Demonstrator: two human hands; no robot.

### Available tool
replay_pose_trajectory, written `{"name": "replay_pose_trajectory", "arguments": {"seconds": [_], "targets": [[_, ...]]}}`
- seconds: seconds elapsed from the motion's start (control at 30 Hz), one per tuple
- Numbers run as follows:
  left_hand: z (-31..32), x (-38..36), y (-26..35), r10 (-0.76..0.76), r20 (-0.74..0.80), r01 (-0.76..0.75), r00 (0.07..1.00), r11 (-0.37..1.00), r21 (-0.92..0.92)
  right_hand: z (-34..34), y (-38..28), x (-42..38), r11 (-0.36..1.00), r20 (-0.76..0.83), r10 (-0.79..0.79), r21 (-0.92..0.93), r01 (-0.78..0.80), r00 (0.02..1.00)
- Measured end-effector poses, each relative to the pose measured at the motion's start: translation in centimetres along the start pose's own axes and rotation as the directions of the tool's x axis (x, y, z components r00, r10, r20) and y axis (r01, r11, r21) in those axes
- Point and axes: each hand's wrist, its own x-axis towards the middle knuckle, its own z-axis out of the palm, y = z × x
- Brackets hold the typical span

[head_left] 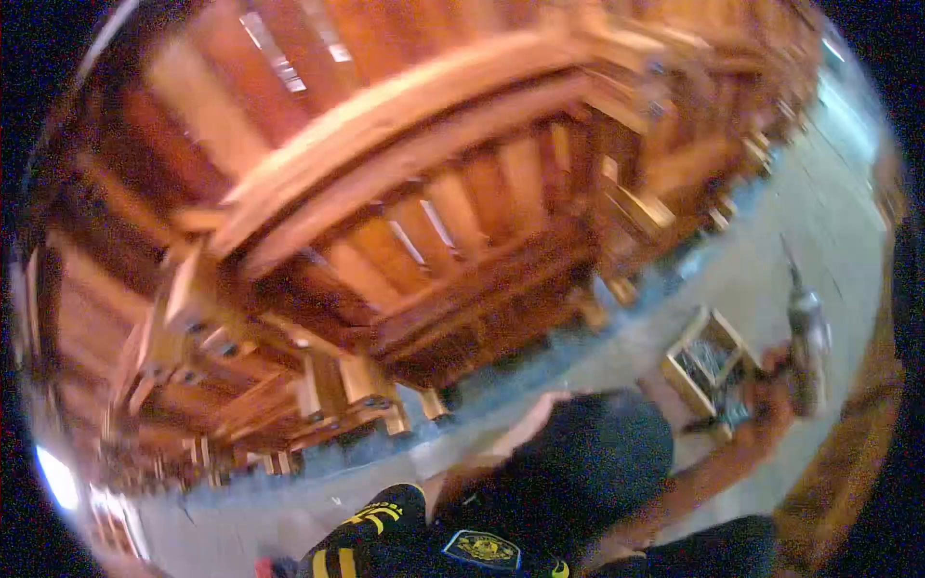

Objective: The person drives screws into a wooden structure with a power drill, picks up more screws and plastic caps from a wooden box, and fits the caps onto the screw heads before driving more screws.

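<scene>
Wooden furniture (462, 207), slatted and with a long curved rail, fills the space ahead of the right hand (771, 397) and off to its left. Grey floor (776, 222) stretches beyond that hand and beneath it. The bare right forearm reaches outward at a slant, away from the body, the hand at its far end bent round the near part of a drill-like tool (809, 347); the fingers are blurred but look closed on it. The tool's grey body lies along the hand's outer side, its long axis running away from the person, and its thin dark tip points outward past the fingers, leaning slightly left. Just left of the hand sits a small wooden box (684, 383) with greyish contents. A teal piece (734, 416) shows between hand and box. The left hand cannot be made out, so I cannot tell its state.
</scene>
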Motion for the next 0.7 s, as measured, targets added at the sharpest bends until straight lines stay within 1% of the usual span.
{"name": "replay_pose_trajectory", "arguments": {"seconds": [0.03, 0.1, 0.13, 0.17, 0.2, 0.23, 0.27, 0.3, 0.37, 0.4, 0.43, 0.47, 0.5, 0.53, 0.57, 0.6, 0.67, 0.7], "targets": [[0.3, 0.2, -0.5, 0.002, 0.018, -0.003, 1.000, 0.999, 0.032, -1.2, 0.5, 0.1, 1.000, -0.048, 0.019, -0.008, -0.019, 0.999], [1.1, 1.6, -0.6, 0.148, 0.078, -0.161, 0.986, 0.966, 0.201, -5.2, 1.2, -1.1, 0.995, -0.126, 0.097, -0.020, -0.100, 0.987], [1.4, 3.1, -1.0, 0.125, 0.119, -0.144, 0.985, 0.976, 0.164, -9.3, 2.1, -1.8, 0.941, -0.072, 0.333, 0.087, -0.327, 0.940], [2.1, 4.6, -1.9, 0.101, 0.149, -0.115, 0.984, 0.990, 0.087, -10.6, 2.5, -1.8, 0.905, -0.082, 0.419, -0.047, -0.423, 0.904], [2.0, 7.5, -2.1, -0.044, 0.245, 0.109, 0.968, 0.961, -0.256, -12.3, 3.8, -1.7, 0.917, -0.016, 0.398, -0.024, -0.398, 0.917], [1.9, 10.2, -2.3, -0.188, 0.334, 0.349, 0.924, 0.773, -0.530, -13.6, 4.6, -1.4, 0.857, 0.013, 0.496, -0.170, -0.487, 0.868], [2.6, 11.7, -2.1, -0.202, 0.364, 0.392, 0.909, 0.707, -0.589, -14.2, 5.8, -1.5, 0.856, -0.021, 0.498, -0.144, -0.496, 0.867], [4.2, 12.5, -1.1, -0.205, 0.382, 0.419, 0.901, 0.638, -0.646, -15.7, 6.6, -1.1, 0.793, 0.047, 0.580, -0.260, -0.551, 0.813], [6.0, 11.2, 0.0, -0.149, 0.429, 0.407, 0.891, 0.681, -0.608, -18.6, 8.9, -4.4, 0.658, 0.051, 0.724, -0.348, -0.667, 0.688], [7.5, 11.3, 0.2, -0.168, 0.412, 0.414, 0.896, 0.652, -0.635, -20.0, 10.1, -5.1, 0.652, 0.038, 0.731, -0.333, -0.681, 0.681], [8.4, 11.6, 0.4, -0.185, 0.405, 0.420, 0.895, 0.654, -0.629, -20.9, 11.8, -5.6, 0.607, 0.022, 0.765, -0.360, -0.708, 0.644], [9.2, 11.9, 0.7, -0.149, 0.455, 0.433, 0.878, 0.652, -0.623, -21.6, 13.4, -6.0, 0.560, 0.009, 0.796, -0.388, -0.732, 0.605], [10.0, 12.2, 0.8, -0.111, 0.502, 0.445, 0.858, 0.649, -0.617, -22.6, 15.4, -6.5, 0.554, 0.005, 0.802, -0.379, -0.742, 0.597], [10.5, 12.6, 0.9, -0.127, 0.464, 0.427, 0.876, 0.652, -0.627, -23.6, 17.1, -6.8, 0.609, 0.029, 0.761, -0.378, -0.697, 0.649], [11.0, 12.7, 0.8, -0.130, 0.464, 0.428, 0.876, 0.654, -0.624, -24.6, 18.7, -7.0, 0.665, 0.053, 0.710, -0.378, -0.644, 0.703], [11.5, 12.6, 0.8, -0.145, 0.483, 0.452, 0.864, 0.646, -0.615, -25.6, 20.0, -7.4, 0.663, 0.047, 0.712, -0.372, -0.650, 0.700], [12.7, 12.3, 0.6, -0.166, 0.509, 0.486, 0.844, 0.639, -0.596, -27.5, 22.2, -7.5, 0.615, -0.005, 0.741, -0.398, -0.681, 0.672], [13.4, 12.1, 0.2, -0.144, 0.531, 0.493, 0.835, 0.623, -0.607, -28.3, 22.8, -7.2, 0.594, -0.029, 0.750, -0.411, -0.692, 0.661]]}}
